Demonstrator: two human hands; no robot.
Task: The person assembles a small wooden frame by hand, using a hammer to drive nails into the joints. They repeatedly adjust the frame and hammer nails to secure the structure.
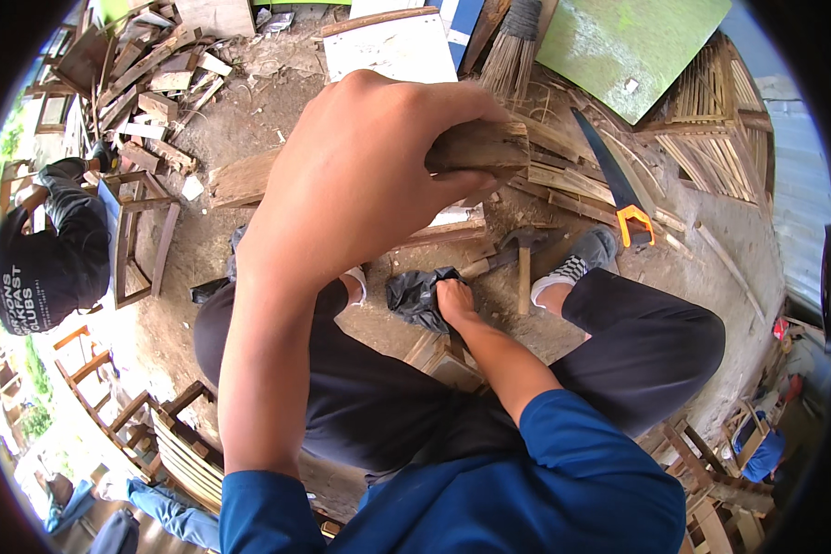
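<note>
My left hand (360,152), raised close to the camera, is closed around a rough length of wood (489,148). Thumb and fingers clamp it near its right end; what seems its other end shows left of the wrist. Lower down, between my feet, my right hand (455,303) is at a black plastic bag (414,300) on the ground. Its fingers curl into the bag's edge and are partly hidden, as is anything inside. Just right of that hand lies a hammer (524,268) with a wooden handle, and a second wooden handle (475,269) rests beside it.
A handsaw (609,171) with an orange grip lies on wooden strips at right. Beyond are a bundled broom (517,46) and a green board (628,55). Scrap wood (162,92) is heaped far left, near another person (51,249) and a wooden frame (143,231).
</note>
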